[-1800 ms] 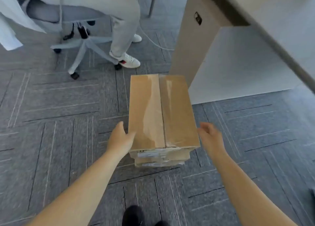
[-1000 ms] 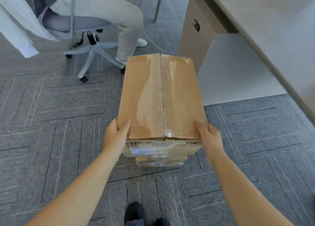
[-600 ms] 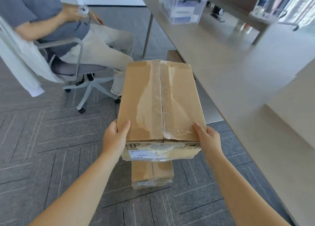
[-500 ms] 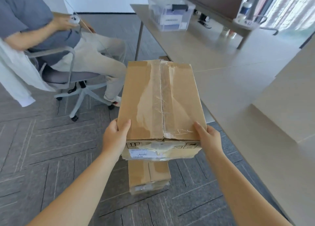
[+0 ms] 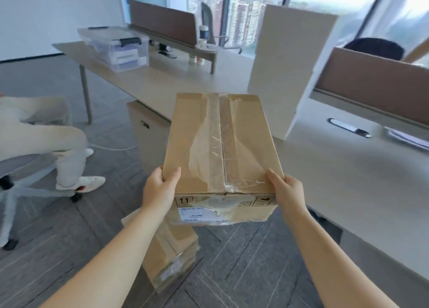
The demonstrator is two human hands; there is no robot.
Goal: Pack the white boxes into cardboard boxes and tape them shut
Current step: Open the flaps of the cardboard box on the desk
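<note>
A taped cardboard box point(image 5: 220, 145) hangs in the air in front of me, clear tape running down its top seam and a white label on its near end. My left hand point(image 5: 160, 189) grips its near left corner, thumb on top. My right hand point(image 5: 286, 190) grips the near right corner the same way. Below it on the carpet stands a stack of more taped cardboard boxes point(image 5: 171, 256), partly hidden by the held box and my left arm. A tall stack of white boxes point(image 5: 287, 63) stands on the desk to the right.
A long beige desk point(image 5: 348, 180) runs along the right, with a drawer cabinet point(image 5: 148, 135) under it. A clear plastic bin point(image 5: 116, 47) sits at the desk's far end. A person on a wheeled office chair point(image 5: 34, 166) sits at the left.
Both hands took hold of the top cardboard box and lifted it off the floor stack. My view has risen from the floor to the desk and windows.
</note>
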